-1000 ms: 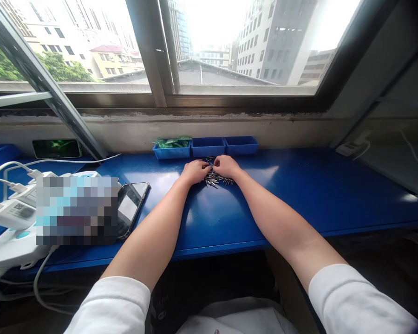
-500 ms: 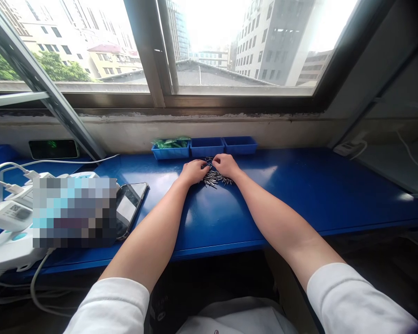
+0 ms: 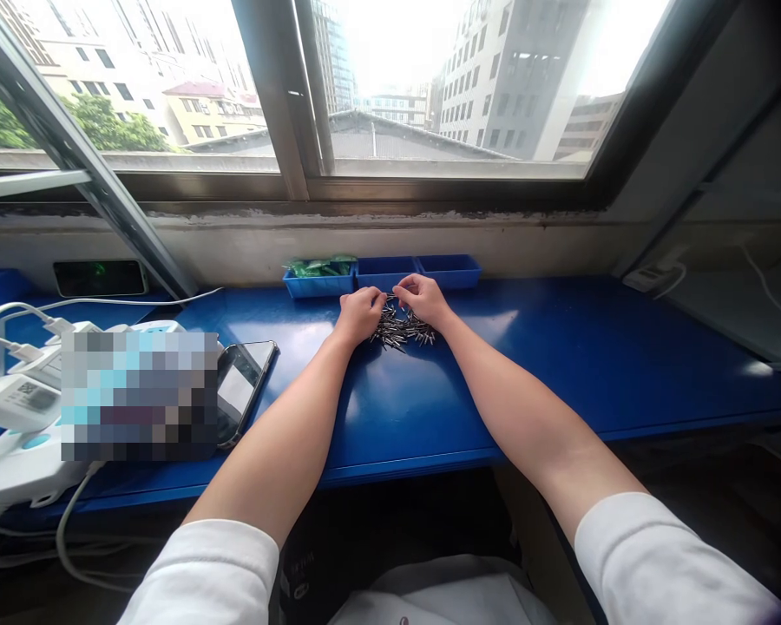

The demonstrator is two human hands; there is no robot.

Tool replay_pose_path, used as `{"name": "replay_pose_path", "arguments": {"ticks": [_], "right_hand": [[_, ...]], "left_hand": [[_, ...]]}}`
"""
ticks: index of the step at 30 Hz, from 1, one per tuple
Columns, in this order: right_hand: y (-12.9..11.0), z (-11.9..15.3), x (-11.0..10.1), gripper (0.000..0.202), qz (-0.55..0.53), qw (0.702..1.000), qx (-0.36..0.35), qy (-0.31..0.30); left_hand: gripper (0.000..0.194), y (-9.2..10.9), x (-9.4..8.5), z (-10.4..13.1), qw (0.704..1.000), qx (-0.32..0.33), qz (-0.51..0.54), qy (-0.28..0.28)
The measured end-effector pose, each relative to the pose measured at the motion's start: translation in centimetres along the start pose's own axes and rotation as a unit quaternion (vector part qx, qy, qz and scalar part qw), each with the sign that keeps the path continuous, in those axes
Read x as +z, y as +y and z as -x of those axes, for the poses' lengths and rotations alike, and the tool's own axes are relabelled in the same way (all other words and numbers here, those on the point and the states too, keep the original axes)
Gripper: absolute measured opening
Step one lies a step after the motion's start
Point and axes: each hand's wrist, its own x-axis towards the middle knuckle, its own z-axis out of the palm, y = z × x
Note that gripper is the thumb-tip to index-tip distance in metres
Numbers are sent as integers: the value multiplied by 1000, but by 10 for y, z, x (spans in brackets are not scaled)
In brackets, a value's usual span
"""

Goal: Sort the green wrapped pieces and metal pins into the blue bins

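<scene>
The pins lie in a loose, flat heap on the surface, just on the near side of the 3 bins and between the 2 hands. The heap sits straight ahead of the person, probably so that either hand can get at it without crossing the other. The left hand rests at the heap's left side and the right hand comes in from the far right, wrists apart, which seems to leave the near part of the heap open to view.

On each hand the grip is curled inward, thumb near the fingertips, and the 2 grips almost meet over the heap's far edge. The fingertips are small and partly hidden here, so I cannot tell whether either pinches a pin.

The pins share no single direction. Many in the middle have their long axis slanting across the surface, while those at the near right fan out with 1 end towards the person. Which end is the tip cannot be made out.

The left bin holds green packets; the middle bin and right bin adjoin it in a row. A phone lies left of the left arm.
</scene>
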Motion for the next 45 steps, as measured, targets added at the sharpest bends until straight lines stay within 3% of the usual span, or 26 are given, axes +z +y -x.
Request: {"name": "replay_pose_path", "arguments": {"ticks": [7, 10, 14, 17, 22, 29, 33, 36, 40, 45], "right_hand": [[-4, -2, -3, 25, -81, 995, 49, 34], [1, -6, -7, 21, -64, 991, 65, 100], [10, -10, -18, 25, 79, 971, 45, 221], [15, -10, -27, 37, 222, 945, 40, 235], [19, -10, -33, 53, 346, 910, 75, 215], [25, -9, -29, 66, 376, 907, 101, 158], [20, -7, -20, 45, 384, 909, 39, 159], [15, -5, -11, 31, 396, 915, 22, 72], [13, -1, -2, 33, 433, 899, 49, -37], [12, 2, 0, 22, 421, 904, 26, -65]], "left_hand": [[29, 0, 1, 1, 1000, 4, -12, 6], [28, -3, 3, 0, 1000, -6, -16, -4], [37, -10, 7, -2, 997, -46, -47, -38], [40, -12, 8, -2, 993, -63, -73, -73], [41, -13, 9, -1, 989, -57, -87, -101], [45, -16, 11, -2, 988, -38, -92, -121], [45, -16, 12, -3, 987, -29, -90, -127], [44, -16, 12, -2, 987, -27, -89, -129], [43, -16, 11, -2, 987, -24, -89, -130], [42, -17, 12, -2, 987, -27, -91, -127]]}}
